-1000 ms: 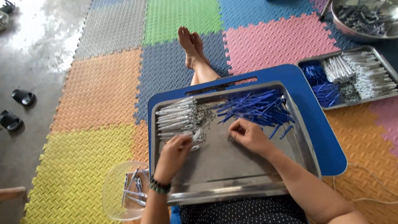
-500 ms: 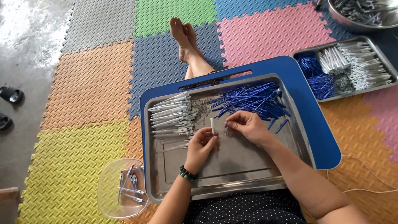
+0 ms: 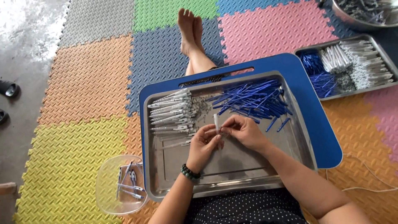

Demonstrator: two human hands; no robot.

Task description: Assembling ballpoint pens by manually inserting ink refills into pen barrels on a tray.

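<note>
A person sits on a floor of coloured foam mats (image 3: 83, 83), legs stretched out, with a blue lap tray (image 3: 319, 124) across the thighs and a steel tray (image 3: 298, 137) on top of it. Far left, dark sandals (image 3: 7, 89) lie on bare concrete. Beside the left hip, a clear plastic bowl (image 3: 108, 178) holds a few finished pens. In the steel tray's left part lies a stack of white pen barrels (image 3: 172, 114). At the tray's middle, the left hand (image 3: 204, 145), with a dark bead bracelet (image 3: 190, 173) at the wrist, and the right hand (image 3: 244, 132) meet, both closed in a pinch on one white pen barrel (image 3: 216, 122) held upright between the fingertips. Behind the hands lies a loose heap of blue pen parts (image 3: 257, 99). Far right, a second steel tray (image 3: 383, 62) carries more blue and white parts, and a metal bowl (image 3: 352, 18) sits at the top corner. Fitting the piece well likely calls for holding the barrel steady and lining the parts up straight before pushing.
</note>
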